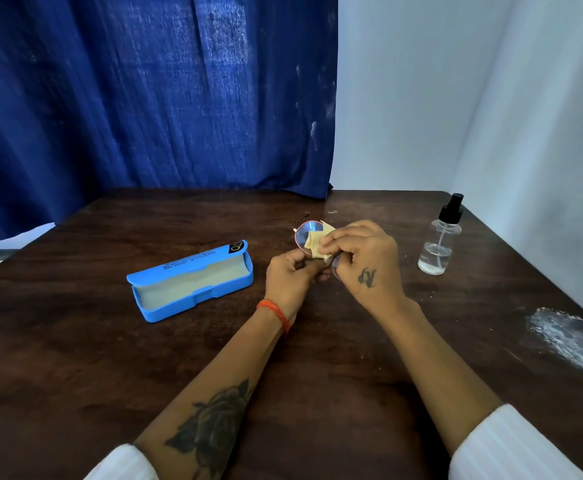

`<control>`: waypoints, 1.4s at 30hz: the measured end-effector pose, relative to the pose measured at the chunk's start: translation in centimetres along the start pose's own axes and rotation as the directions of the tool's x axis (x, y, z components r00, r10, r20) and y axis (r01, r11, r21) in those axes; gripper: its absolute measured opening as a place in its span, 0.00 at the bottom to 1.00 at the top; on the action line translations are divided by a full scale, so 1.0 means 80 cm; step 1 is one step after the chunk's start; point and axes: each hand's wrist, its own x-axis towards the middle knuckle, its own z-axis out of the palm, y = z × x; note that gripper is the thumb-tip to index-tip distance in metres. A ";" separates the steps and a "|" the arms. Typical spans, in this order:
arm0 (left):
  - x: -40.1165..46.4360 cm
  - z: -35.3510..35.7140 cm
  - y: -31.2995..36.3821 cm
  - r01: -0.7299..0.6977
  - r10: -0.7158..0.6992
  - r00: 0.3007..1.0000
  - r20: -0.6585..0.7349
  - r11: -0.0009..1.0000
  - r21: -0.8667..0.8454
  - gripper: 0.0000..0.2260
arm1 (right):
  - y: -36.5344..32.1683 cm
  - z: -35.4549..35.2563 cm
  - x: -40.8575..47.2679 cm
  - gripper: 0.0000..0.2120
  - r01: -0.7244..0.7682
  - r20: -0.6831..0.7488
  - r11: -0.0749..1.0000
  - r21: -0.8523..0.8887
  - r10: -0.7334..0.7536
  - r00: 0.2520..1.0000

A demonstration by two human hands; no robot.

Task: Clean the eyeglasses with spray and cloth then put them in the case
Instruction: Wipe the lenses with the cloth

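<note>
Round-lensed eyeglasses [303, 234] with a thin frame are held above the dark wooden table [318, 341], just past its middle. My left hand [292, 275] grips them from below. My right hand [363, 259] pinches a small cream cloth [318, 241] against one lens. The second lens is mostly hidden behind my right hand's fingers. To the left lies the blue case [189, 280], lid open, pale lining showing, nothing inside. A clear spray bottle [439, 242] with a black pump top stands upright to the right of my hands.
A blue curtain [151, 91] hangs behind the table's far edge, with white walls at the right. A white powdery smear [570, 337] marks the table near its right edge. A thin dark pin-like item [303, 216] lies just beyond the glasses.
</note>
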 end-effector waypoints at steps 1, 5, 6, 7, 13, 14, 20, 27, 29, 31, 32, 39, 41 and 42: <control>0.000 0.000 0.000 0.003 -0.003 1.000 0.004 1.000 -0.002 0.05 | 0.000 -0.001 0.001 0.13 -0.009 -0.034 1.000 -0.001 0.009 0.999; -0.002 -0.001 0.000 0.001 -0.001 1.000 0.020 1.000 0.009 0.04 | -0.007 0.002 0.006 0.14 0.034 -0.066 0.995 -0.089 -0.040 0.997; -0.002 -0.001 0.001 -0.005 0.005 1.000 0.025 1.000 0.018 0.04 | -0.009 0.004 0.006 0.15 0.051 -0.045 0.991 -0.120 -0.057 0.997; -0.003 -0.001 0.002 -0.011 0.011 1.000 0.025 1.000 0.023 0.04 | -0.010 0.006 0.006 0.17 0.063 -0.013 0.987 -0.145 -0.065 0.998; -0.005 -0.003 0.004 -0.009 0.009 1.000 -0.015 0.999 0.043 0.07 | -0.017 0.007 -0.002 0.17 0.227 0.209 0.961 -0.159 -0.192 0.959; -0.004 -0.003 0.004 0.000 0.001 1.000 -0.029 0.999 0.049 0.07 | -0.018 0.007 -0.003 0.17 0.237 0.235 0.961 -0.140 -0.200 0.951; -0.006 -0.001 0.007 0.001 -0.001 1.000 -0.026 1.000 -0.024 0.07 | -0.015 -0.001 -0.007 0.15 0.184 0.122 0.983 -0.020 -0.180 0.976; -0.002 -0.002 0.000 0.027 -0.027 0.999 0.035 1.000 0.001 0.06 | -0.003 -0.005 -0.004 0.12 0.061 -0.023 0.998 0.011 -0.061 0.998; -0.002 -0.003 -0.001 0.024 -0.023 0.999 0.048 1.000 -0.002 0.04 | -0.002 -0.006 -0.003 0.11 0.051 -0.076 0.999 -0.010 -0.052 0.996; -0.003 -0.003 -0.001 0.008 -0.008 0.998 0.057 1.000 -0.005 0.03 | -0.002 -0.004 -0.004 0.13 0.059 -0.110 0.997 -0.048 -0.064 0.992; -0.003 -0.003 -0.001 0.001 -0.001 0.998 0.062 1.000 -0.003 0.03 | -0.002 -0.003 -0.004 0.15 0.068 -0.108 0.995 -0.077 -0.076 0.991; -0.007 -0.001 0.002 -0.037 0.035 0.998 0.043 0.998 0.046 0.10 | -0.006 0.017 -0.006 0.15 0.199 0.085 0.961 -0.191 -0.186 0.979; -0.006 -0.002 0.002 -0.018 0.018 1.000 0.013 0.999 0.047 0.10 | -0.010 0.018 -0.007 0.14 0.198 0.144 0.972 -0.130 -0.179 0.973; -0.006 -0.002 0.002 -0.012 0.012 1.000 0.010 0.999 0.044 0.10 | -0.011 0.016 -0.008 0.13 0.204 0.157 0.973 -0.103 -0.187 0.970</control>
